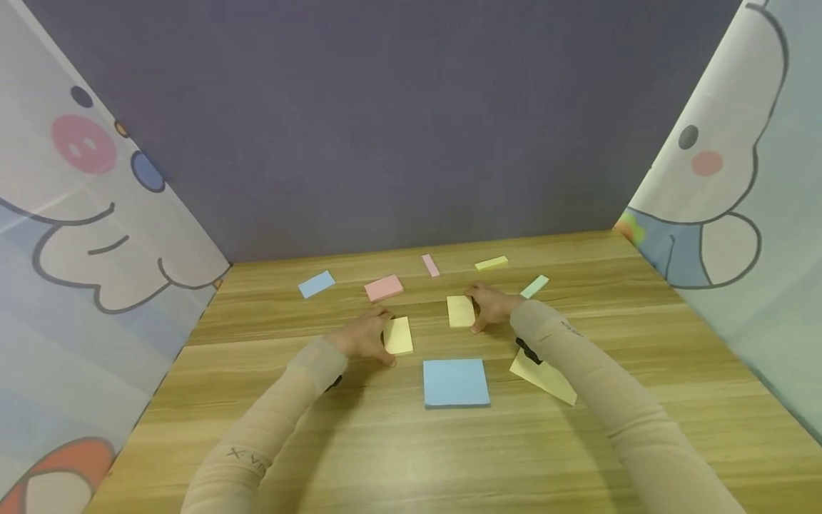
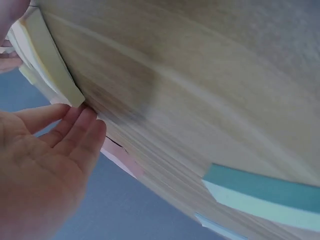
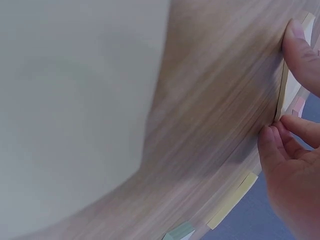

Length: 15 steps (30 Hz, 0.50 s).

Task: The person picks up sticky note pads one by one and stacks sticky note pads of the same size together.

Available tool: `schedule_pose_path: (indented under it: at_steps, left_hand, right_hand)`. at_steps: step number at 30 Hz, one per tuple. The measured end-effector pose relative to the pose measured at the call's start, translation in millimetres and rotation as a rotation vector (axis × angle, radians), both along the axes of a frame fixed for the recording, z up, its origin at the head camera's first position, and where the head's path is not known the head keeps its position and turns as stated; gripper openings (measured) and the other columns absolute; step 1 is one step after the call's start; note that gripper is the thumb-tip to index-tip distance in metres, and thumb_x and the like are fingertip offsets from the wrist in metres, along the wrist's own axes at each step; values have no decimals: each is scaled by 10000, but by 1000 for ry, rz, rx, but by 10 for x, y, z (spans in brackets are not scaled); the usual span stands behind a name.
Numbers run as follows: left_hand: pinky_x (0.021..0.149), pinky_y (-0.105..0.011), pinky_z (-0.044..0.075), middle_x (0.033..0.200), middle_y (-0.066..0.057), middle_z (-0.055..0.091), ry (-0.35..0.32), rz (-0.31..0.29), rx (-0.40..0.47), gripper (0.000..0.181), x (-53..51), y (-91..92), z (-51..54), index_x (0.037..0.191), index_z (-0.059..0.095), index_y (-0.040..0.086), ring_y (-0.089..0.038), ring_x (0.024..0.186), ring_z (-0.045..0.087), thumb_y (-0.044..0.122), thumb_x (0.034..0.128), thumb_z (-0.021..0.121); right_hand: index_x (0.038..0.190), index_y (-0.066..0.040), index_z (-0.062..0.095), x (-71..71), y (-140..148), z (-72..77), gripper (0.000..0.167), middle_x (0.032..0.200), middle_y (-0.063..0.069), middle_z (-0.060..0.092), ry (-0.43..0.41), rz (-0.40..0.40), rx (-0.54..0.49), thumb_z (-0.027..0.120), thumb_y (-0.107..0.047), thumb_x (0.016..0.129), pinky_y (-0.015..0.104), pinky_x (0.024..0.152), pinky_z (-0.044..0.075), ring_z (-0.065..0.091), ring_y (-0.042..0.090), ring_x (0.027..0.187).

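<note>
My left hand holds a yellow sticky note pad by its edges, the thumb near its front corner and the fingers at its far end. The fingertips meet that end of the yellow pad in the left wrist view. Just to the right, my right hand grips a second yellow sticky note pad. The right wrist view has its thumb and fingers at opposite ends of that pad. Both pads lie at table level, a short gap between them. In front of them sits a larger blue sticky note pad.
A yellow pad lies partly under the right forearm. Farther back are a blue pad, a pink pad, and narrow pink, yellow and green strips. A dark panel stands behind the wooden table.
</note>
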<state>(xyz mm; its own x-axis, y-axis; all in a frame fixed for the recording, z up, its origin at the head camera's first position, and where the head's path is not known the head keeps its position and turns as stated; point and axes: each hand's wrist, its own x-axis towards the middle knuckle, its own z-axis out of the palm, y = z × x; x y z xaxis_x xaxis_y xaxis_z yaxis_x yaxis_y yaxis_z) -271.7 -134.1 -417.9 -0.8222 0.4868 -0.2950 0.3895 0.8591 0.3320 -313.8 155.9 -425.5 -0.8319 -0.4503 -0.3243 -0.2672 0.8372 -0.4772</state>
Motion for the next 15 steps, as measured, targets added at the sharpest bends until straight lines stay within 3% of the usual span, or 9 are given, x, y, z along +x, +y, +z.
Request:
schedule_pose_path:
  at_steps: [4, 9, 12, 15]
  left_hand:
    - [1057, -383, 331, 1398, -117, 356, 9, -7, -28, 1008, 5, 19, 30, 1390, 319, -36, -288, 1268, 384, 383, 621, 819]
    - [939, -342, 431, 1273, -91, 439, 37, -20, -54, 950, -18, 67, 38, 1325, 421, -44, -230, 1081, 498, 376, 585, 843]
    - [880, -324, 454, 1208, -78, 455, 40, -34, -73, 894, -43, 108, 32, 1274, 480, -35, -203, 989, 506, 378, 573, 850]
    - [906, -325, 445, 1196, -73, 443, 28, -24, -102, 909, -52, 133, 42, 1286, 472, -27, -200, 1012, 489, 368, 564, 857]
  right_hand:
    - [1401, 17, 287, 10, 1, 8, 867, 1459, 192, 205, -1, -2, -2, 774, -217, 723, 501, 1068, 277, 240, 379, 1333]
    - [1405, 24, 272, 15, -3, 21, 876, 1457, 183, 209, -11, -23, -12, 775, -196, 722, 496, 1070, 275, 237, 368, 1335]
    - [1406, 16, 275, 9, 10, 20, 883, 1443, 167, 236, -7, -32, 3, 780, -204, 716, 485, 1065, 291, 259, 357, 1327]
    - [1408, 9, 276, -8, 5, 14, 894, 1451, 171, 227, -4, -26, 5, 783, -230, 711, 500, 1060, 292, 246, 369, 1334]
